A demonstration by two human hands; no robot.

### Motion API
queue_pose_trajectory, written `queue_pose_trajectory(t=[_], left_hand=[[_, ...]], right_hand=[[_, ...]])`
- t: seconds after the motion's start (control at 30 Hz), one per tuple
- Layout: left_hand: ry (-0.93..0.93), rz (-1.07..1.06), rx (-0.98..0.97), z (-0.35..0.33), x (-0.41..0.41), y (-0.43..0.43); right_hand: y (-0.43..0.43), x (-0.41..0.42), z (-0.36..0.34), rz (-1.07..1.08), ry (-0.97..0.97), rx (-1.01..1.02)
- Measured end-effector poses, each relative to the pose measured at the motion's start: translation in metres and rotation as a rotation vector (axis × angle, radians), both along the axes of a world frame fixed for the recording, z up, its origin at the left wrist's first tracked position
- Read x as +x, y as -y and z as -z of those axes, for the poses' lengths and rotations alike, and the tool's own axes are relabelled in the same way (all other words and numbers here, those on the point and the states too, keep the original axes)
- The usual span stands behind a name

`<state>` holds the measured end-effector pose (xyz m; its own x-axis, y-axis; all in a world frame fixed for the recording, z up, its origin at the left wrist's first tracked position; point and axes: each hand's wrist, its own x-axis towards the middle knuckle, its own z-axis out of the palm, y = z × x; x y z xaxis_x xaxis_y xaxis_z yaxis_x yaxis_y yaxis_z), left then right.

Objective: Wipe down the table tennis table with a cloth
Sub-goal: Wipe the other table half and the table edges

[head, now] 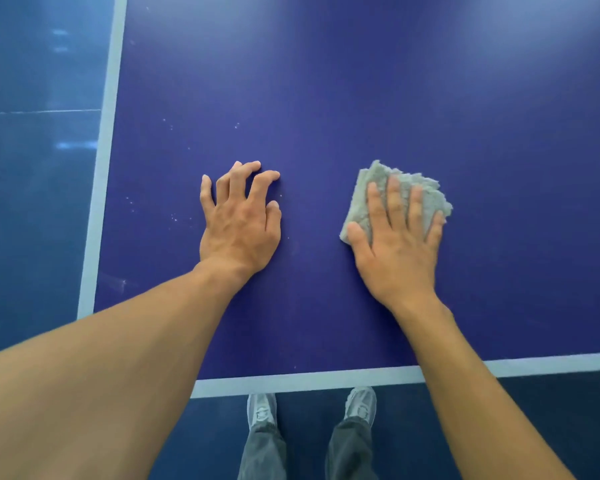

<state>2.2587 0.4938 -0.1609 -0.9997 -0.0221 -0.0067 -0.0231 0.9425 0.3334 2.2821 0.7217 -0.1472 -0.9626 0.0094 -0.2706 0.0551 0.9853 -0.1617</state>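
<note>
Your right hand (395,244) lies flat on the grey cloth (356,206), palm down. Its fingers (394,199) are straight and slightly fanned, pressing the cloth against the blue worktop (326,98) rather than gripping it. The thumb rests on the cloth's near left corner, and frayed edges of the cloth show beyond your fingertips and to the right of your little finger. The cloth sits right of centre, well in from the white line (309,379) along the near edge.

Your left hand (239,220) is planted on the worktop beside the right, well apart from the cloth. Its fingers (236,181) are spread and arched at the knuckles, with the tips towards the surface. The thumb is tucked in on the right side of the hand, and the hand holds nothing. Both bare forearms reach forward over the near edge, the left one coming in at a slant from the lower left.

Small pale specks (174,216) dot the worktop to the left of your left hand. A second white line (108,133) runs up the left edge, with the blue floor (32,168) beyond it. Below the near edge you can see your two grey shoes (261,410) and grey trousers (264,455).
</note>
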Motion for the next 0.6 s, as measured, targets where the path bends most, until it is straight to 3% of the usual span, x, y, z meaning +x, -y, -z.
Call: queue_pose_trajectory(t=[0.13,0.23,0.33,0.5,0.6], left_hand=[[0.030,-0.038,0.250,-0.011,-0.001,0.001],[0.023,-0.061,0.351,-0.027,0.023,0.009],[-0.052,-0.055,0.265,-0.044,0.082,0.031],[-0.064,-0.246,0.128,-0.047,0.163,0.103],[-0.039,-0.362,0.082,-0.039,0.187,0.139]], right_hand=[[0.062,0.082,0.002,-0.396,-0.063,-0.047],[0.052,0.145,0.004,-0.470,-0.069,-0.062],[0.014,0.157,0.001,-0.314,-0.048,-0.016],[-0.003,0.125,-0.007,0.306,0.029,-0.009],[0.050,0.115,-0.009,0.273,0.018,-0.011]])
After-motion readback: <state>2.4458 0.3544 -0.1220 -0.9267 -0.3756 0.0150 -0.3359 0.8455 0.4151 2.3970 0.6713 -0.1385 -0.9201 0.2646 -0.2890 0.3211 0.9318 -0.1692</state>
